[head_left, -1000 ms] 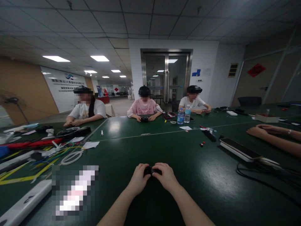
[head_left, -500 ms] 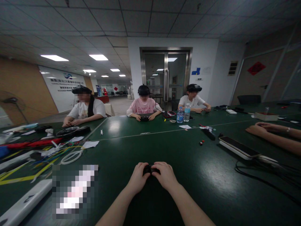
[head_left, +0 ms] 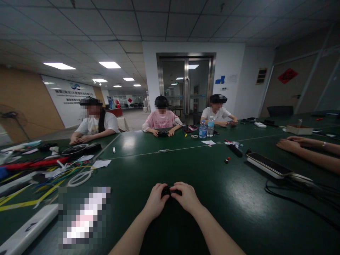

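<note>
Both hands are together just over the green table point(head_left: 127, 184), in front of me. My left hand point(head_left: 155, 199) is closed, its thumb and fingers pinching a small black rounded object point(head_left: 166, 191) whose kind I cannot make out. Facing it, my right hand point(head_left: 187, 198) is also closed, with thumb and fingers curled round a dark piece point(head_left: 177, 192). The fingers cover most of it, so I cannot tell if the two dark parts are joined. The fingertips of the two hands lie close to each other.
To the left lie a white power strip point(head_left: 29, 230), a coiled white cable point(head_left: 79, 179) and tangled wires. On the right are a phone on a white block point(head_left: 268, 166), black cables and another person's arms point(head_left: 305, 147). Water bottles point(head_left: 202, 130) stand ahead, before three seated people.
The black object in my left hand appears slightly turned, with a small gap showing beside the right fingertips. Both hands stay in nearly the same place; the view has shifted slightly.
</note>
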Demonstrator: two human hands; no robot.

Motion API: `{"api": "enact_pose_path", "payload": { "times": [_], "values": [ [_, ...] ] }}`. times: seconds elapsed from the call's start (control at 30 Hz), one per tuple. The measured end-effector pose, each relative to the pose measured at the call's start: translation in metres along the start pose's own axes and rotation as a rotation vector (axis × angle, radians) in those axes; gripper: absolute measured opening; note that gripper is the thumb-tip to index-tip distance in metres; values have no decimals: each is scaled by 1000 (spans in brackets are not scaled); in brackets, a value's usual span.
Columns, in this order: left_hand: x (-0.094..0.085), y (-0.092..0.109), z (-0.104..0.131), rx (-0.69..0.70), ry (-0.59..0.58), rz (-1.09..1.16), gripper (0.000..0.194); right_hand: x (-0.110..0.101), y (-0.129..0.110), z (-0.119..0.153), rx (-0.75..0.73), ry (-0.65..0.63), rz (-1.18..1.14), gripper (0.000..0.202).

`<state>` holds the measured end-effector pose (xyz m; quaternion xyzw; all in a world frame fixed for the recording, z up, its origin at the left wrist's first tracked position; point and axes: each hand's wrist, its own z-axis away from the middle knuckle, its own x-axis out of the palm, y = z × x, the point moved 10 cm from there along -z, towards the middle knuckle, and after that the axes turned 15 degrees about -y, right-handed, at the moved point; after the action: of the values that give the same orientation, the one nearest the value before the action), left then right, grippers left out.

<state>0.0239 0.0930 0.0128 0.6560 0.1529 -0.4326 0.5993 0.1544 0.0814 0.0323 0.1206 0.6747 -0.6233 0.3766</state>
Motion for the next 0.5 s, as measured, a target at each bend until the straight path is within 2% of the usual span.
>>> {"api": "enact_pose_path", "payload": {
  "times": [0.37, 0.5],
  "values": [
    [-1, -1, 1, -26, 2, -8, 40, -2, 2, -3, -11, 32, -9, 21],
    [0, -3, -1, 8, 15, -5, 41, -2, -3, 0, -48, 30, 6, 20]
  ]
}}
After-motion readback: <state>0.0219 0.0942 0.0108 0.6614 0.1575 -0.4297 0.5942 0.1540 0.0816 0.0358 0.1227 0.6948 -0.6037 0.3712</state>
